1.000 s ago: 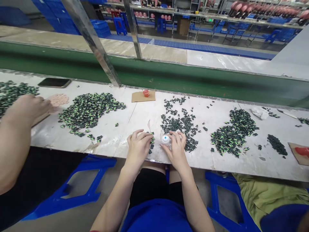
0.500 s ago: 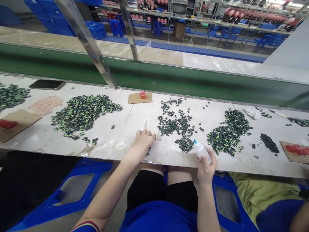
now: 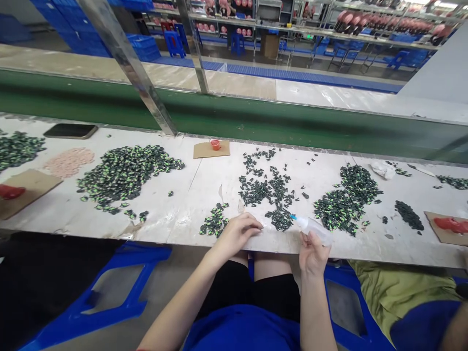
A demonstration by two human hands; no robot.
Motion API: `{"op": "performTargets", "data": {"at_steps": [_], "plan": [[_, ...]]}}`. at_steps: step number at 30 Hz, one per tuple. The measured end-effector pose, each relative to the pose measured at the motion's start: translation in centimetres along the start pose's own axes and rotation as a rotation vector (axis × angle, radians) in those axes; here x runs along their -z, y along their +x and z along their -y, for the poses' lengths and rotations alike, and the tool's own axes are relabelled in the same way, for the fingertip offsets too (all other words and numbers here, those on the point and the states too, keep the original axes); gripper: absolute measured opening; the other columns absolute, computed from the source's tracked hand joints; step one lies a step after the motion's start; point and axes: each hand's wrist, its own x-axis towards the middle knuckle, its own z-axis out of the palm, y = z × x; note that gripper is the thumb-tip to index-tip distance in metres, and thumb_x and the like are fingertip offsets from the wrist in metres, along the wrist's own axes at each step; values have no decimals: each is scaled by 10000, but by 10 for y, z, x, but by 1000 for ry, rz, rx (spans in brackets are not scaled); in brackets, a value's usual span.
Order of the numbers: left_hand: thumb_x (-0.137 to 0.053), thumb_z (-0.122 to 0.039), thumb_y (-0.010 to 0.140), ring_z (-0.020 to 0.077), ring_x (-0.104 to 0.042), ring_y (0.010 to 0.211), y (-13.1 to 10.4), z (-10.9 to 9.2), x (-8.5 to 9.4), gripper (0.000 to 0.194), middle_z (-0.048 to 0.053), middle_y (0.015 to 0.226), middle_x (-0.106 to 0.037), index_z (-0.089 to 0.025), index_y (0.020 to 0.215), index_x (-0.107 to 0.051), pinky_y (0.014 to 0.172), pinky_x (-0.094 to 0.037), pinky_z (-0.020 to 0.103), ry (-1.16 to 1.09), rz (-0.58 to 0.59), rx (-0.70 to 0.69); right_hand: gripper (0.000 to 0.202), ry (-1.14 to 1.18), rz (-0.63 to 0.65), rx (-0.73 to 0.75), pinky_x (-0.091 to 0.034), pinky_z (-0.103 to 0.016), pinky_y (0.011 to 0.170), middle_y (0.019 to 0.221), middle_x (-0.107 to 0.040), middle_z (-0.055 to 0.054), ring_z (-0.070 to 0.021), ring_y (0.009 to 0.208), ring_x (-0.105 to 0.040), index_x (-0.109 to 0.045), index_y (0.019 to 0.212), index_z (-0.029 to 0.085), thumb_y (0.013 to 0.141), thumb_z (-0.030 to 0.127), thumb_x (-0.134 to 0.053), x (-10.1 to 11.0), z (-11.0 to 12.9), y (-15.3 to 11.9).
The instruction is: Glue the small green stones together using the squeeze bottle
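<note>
My right hand (image 3: 313, 251) is closed around a clear squeeze bottle (image 3: 315, 231) with a blue tip. The bottle leans left, its tip at the edge of a pile of small dark pieces (image 3: 281, 218). My left hand (image 3: 239, 233) is low over the table, fingers bent and drawn together toward the right. Whether a small piece is between its fingertips is too small to make out. Just left of that hand lies a small heap of black-and-green pieces (image 3: 213, 222). More dark pieces (image 3: 256, 190) are scattered beyond both hands.
Larger heaps of black-and-green pieces lie left (image 3: 127, 173) and right (image 3: 347, 200) on the white table (image 3: 175, 204). A red cap (image 3: 215, 144) rests on cardboard (image 3: 200, 150) toward the back. A metal post (image 3: 139, 83) rises at the table's far edge. A phone (image 3: 70, 130) lies far left.
My left hand has moved right and toward me, uncovering the small black-and-green heap. The bottle in my right hand has tilted further over to the left.
</note>
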Motion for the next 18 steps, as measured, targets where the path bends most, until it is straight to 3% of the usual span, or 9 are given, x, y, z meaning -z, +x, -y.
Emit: {"op": "performTargets", "data": {"at_steps": [5, 11, 18], "plan": [[-697, -181, 786, 225, -604, 859, -8, 8, -14, 71, 33, 803, -693, -232, 820, -733, 790, -488, 368, 194, -162, 76, 280, -220, 8, 43, -356, -224, 420, 581, -597, 13, -94, 456, -467, -633, 731, 151, 664, 397, -749, 1, -5, -4], [-660, -135, 802, 227, -596, 959, -15, 6, -6, 138, 36, 913, -724, -228, 889, -714, 866, -491, 391, 191, -145, 62, 285, -484, 69, 128, -440, -265, 487, 537, -599, 0, -144, 493, -548, -614, 628, 160, 691, 416, -723, -15, -6, -21], [-614, -110, 829, 200, -645, 845, -15, 4, -9, 133, 37, 823, -725, -210, 849, -700, 749, -521, 324, 224, -194, 31, 257, -607, 135, 205, -448, -258, 468, 531, -623, -5, -154, 482, -562, -628, 634, 161, 705, 397, -703, -22, -12, -26]]}}
